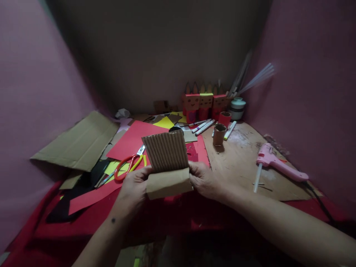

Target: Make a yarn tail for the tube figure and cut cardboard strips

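Note:
Both hands hold a piece of corrugated cardboard (167, 151) in front of me, above the table's near edge. Its upper part stands up with the ridges bared; a smooth brown flap (169, 184) folds toward me below. My left hand (136, 183) grips the left side, my right hand (204, 180) pinches the right side near the fold. Some fingertips are hidden behind the cardboard. Close to my left hand lie scissors (129, 167) with red and yellow handles, on red paper (136, 139).
A pink glue gun (278, 163) with its cord lies right. A cardboard tube (219, 134), markers (204, 127), several red-and-brown figures with faces (205, 104) and a lidded jar (237, 108) with clear sticks stand behind. A large cardboard sheet (80, 142) lies left. Pink walls flank the table.

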Motion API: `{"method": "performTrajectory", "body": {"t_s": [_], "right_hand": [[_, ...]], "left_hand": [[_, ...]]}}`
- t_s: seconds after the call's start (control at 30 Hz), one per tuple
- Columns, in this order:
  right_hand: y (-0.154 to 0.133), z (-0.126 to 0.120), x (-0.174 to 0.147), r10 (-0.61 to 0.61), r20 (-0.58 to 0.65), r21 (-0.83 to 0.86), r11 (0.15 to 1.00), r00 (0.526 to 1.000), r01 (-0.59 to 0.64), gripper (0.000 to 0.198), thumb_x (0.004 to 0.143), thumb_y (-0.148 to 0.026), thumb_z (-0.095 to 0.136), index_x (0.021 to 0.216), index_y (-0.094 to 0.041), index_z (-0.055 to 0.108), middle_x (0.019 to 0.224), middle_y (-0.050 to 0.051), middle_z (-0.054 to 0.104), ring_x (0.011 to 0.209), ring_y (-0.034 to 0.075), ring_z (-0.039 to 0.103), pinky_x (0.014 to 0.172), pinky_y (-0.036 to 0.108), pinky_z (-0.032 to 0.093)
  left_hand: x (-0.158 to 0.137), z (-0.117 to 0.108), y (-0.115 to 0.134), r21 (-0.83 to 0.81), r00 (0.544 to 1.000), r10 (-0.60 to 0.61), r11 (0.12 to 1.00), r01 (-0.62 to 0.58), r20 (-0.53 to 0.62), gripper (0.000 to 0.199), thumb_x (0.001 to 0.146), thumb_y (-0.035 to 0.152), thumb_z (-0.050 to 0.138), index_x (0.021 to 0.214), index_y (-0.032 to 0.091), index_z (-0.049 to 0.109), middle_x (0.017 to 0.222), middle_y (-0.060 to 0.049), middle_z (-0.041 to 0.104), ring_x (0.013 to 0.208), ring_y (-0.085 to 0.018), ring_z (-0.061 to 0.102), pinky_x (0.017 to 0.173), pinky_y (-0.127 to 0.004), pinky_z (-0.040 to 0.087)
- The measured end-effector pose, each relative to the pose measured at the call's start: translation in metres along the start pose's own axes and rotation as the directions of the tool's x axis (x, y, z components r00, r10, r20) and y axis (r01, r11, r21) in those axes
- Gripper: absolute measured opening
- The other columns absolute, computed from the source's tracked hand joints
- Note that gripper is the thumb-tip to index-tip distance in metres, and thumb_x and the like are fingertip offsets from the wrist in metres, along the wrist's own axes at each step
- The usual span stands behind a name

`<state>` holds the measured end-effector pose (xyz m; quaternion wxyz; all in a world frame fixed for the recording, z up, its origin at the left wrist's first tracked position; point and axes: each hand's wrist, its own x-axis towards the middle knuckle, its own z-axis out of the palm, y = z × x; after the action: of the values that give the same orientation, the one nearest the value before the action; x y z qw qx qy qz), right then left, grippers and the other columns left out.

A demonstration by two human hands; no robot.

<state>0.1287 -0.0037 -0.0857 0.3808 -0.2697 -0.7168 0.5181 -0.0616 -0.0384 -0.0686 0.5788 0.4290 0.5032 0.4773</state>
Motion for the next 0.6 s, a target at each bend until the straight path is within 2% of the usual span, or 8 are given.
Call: {"method": "performTrajectory", "body": {"t_s": [0.17,0.27,0.4,0.5,0.6], "right_hand": [[-0.002,0.001,0.003,0.083,0.043,0.176,0.980,0.996,-0.089,0.008,0.074,-0.012,0.050,0.075,-0.016,0.057,0.061,-0.003,0.054,0.053,0.009,0.050,0.050,0.020,0.043],[-0.005,-0.001,0.004,0.127,0.072,0.228,0.963,0.989,-0.140,0.010,0.070,-0.011,0.050,0.077,-0.015,0.057,0.067,-0.002,0.057,0.056,0.010,0.054,0.054,0.023,0.046],[-0.003,-0.003,0.004,0.030,0.039,0.009,0.999,0.999,-0.031,0.010,0.071,-0.010,0.047,0.074,-0.015,0.055,0.071,-0.001,0.058,0.066,0.011,0.053,0.061,0.023,0.044],[0.000,-0.002,0.003,-0.026,0.002,-0.170,0.985,1.000,0.026,0.009,0.070,-0.010,0.046,0.071,-0.015,0.052,0.066,-0.002,0.055,0.063,0.010,0.051,0.057,0.021,0.039],[0.000,0.000,0.002,-0.064,-0.007,-0.246,0.967,0.998,0.060,0.007,0.068,-0.010,0.048,0.069,-0.016,0.050,0.064,-0.002,0.053,0.060,0.009,0.049,0.054,0.020,0.036]], "left_hand": [[0.000,0.000,0.003,0.072,0.994,0.001,0.997,0.008,-0.113,0.027,0.050,0.009,0.075,0.076,0.016,0.072,0.058,0.000,0.068,0.050,-0.015,0.062,0.041,-0.019,0.044],[0.004,-0.001,-0.002,0.046,0.995,-0.008,0.999,0.013,-0.100,0.028,0.051,0.009,0.072,0.079,0.014,0.072,0.055,0.000,0.066,0.042,-0.012,0.057,0.034,-0.017,0.037],[0.009,-0.005,-0.012,-0.011,0.997,0.002,1.000,-0.003,-0.080,0.032,0.051,0.006,0.070,0.082,0.014,0.071,0.060,0.000,0.068,0.046,-0.013,0.059,0.038,-0.018,0.040],[0.009,-0.006,-0.016,-0.036,0.995,-0.014,0.999,0.011,-0.099,0.032,0.049,0.007,0.071,0.080,0.013,0.071,0.065,-0.001,0.070,0.055,-0.017,0.063,0.046,-0.021,0.047],[0.007,-0.005,-0.014,0.023,0.993,-0.009,1.000,0.012,-0.116,0.029,0.050,0.013,0.073,0.079,0.012,0.071,0.066,-0.003,0.070,0.059,-0.019,0.065,0.050,-0.024,0.050]]}}
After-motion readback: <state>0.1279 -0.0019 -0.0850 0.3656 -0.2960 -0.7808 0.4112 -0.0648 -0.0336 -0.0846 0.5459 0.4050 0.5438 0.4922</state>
